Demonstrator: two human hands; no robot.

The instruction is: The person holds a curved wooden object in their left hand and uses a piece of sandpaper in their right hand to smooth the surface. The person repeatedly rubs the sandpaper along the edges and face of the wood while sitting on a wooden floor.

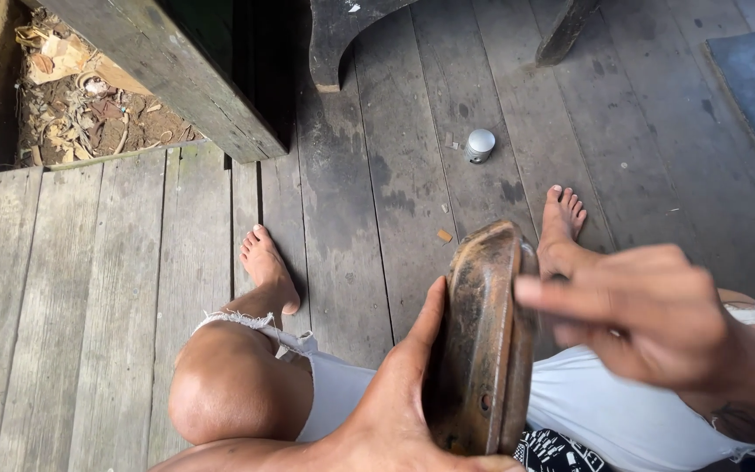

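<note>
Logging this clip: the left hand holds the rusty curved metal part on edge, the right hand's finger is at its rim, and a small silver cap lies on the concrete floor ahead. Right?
One slip: the head view shows a wooden plank floor, not concrete. The rest stands.

From my remote seat the view is lit by soft, even daylight, with no hard sun patches anywhere. The wooden floor [377,192] reads in flat grey tones with only faint shadows under the feet. The top middle, under the dark furniture [334,44], falls off into deep shade where I lose detail. A small silver cylinder [480,144] carries a mild highlight on its top (the only real glare I can find). My right hand [648,319] is smeared by motion blur, while the left hand [395,393] and the rusty metal part [482,341] stay fairly sharp. Planks bow slightly toward the frame edges.
</note>
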